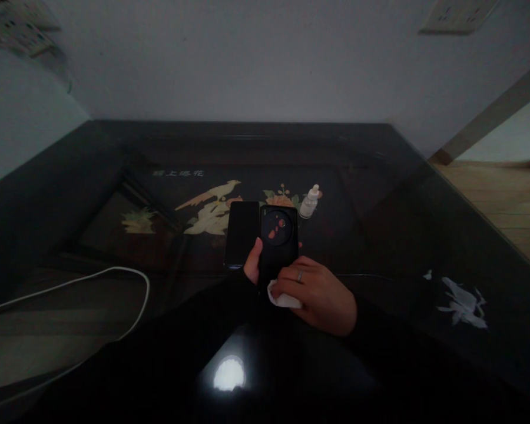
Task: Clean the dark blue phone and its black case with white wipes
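My left hand [253, 262] grips a black smartphone [274, 256] by its sides, its back and large round camera ring facing up at me. The thumb lies along the left edge, while a fingertip shows at the right edge. In my right hand [318, 294], with a ring on one finger, a folded white tissue [283, 296] is pinched against the lower back of the phone. A second dark phone or flat slab [242, 234] lies on the table just left of the held one. Past the phone's upper right corner stands a small clear dropper bottle [309, 203] with a white top.
The dark glossy table [357, 159] carries a bird-and-flower picture and meets a wall at the back. Torn white tissue scraps [463, 303] lie at the right. A white cable [132, 270] loops across the left side. Wall sockets [459, 15] are up high.
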Tool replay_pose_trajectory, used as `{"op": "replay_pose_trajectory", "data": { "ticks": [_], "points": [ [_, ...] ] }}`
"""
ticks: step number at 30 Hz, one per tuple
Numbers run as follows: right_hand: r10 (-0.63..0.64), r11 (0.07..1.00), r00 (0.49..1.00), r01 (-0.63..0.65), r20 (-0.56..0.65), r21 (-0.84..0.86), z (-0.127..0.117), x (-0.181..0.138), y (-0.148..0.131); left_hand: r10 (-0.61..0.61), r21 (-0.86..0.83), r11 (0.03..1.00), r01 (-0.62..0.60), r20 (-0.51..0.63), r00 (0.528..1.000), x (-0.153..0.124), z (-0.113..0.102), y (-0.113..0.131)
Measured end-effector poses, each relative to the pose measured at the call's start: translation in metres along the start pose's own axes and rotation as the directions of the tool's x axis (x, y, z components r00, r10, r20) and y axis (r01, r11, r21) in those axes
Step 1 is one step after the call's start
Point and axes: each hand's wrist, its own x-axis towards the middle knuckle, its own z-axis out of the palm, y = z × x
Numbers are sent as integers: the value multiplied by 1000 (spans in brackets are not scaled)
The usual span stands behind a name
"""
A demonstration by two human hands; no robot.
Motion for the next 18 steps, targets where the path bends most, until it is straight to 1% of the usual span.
{"op": "replay_pose_trajectory", "data": {
  "ticks": [3,6,8,12,18],
  "points": [
    [-36,998,999,36,16,-53,2,2,-3,19,42,999,-21,48,999,0,-1,1],
    [15,993,998,-8,66,-116,0,1,-4,-47,62,997,40,126,991,0,-4,3],
    [31,990,996,-20,83,-136,-2,1,-4,-68,57,997,60,137,988,0,-4,3],
    [-11,982,995,30,99,-186,-3,3,-7,-44,28,999,42,81,996,-1,1,3],
    [-27,972,999,37,47,-234,3,2,-4,-75,-28,997,74,-17,997,0,-1,1]
  ]
}}
